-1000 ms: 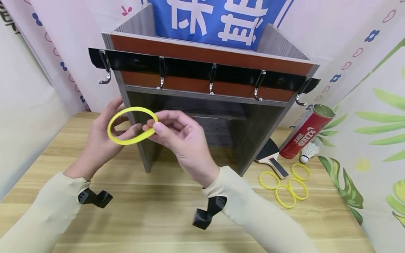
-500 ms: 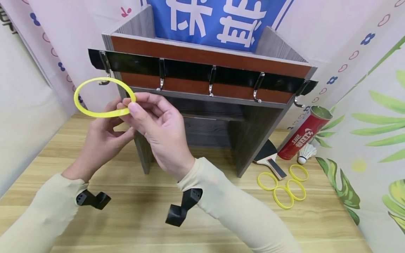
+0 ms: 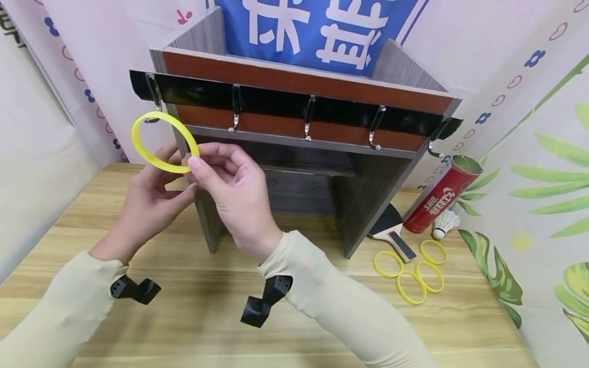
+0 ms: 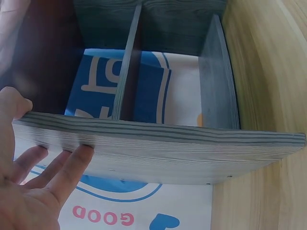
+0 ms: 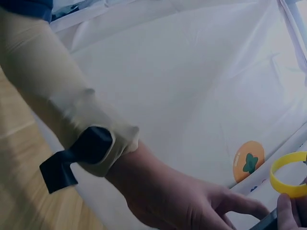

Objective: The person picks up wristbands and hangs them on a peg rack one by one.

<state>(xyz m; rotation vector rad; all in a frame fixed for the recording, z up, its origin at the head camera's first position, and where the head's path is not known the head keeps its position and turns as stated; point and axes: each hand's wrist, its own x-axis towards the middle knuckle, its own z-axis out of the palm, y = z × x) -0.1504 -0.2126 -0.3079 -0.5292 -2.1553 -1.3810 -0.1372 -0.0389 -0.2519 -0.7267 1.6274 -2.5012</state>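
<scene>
The right hand (image 3: 236,191) pinches a yellow ring (image 3: 188,137) near the leftmost hook (image 3: 154,92); the left hand (image 3: 149,197) grips the side of a grey wooden stand (image 3: 375,184). Beneath is a wood-grain table (image 3: 198,327), with four more rings (image 3: 417,274) at right; patterned cloth walls (image 3: 115,46) surround it.

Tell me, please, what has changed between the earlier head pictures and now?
The right hand, pinching the yellow ring throughout, has moved left and up; the ring now overlaps the leftmost hook in the head view. The left hand stays at the rack's left panel, and four other rings remain on the table.
</scene>
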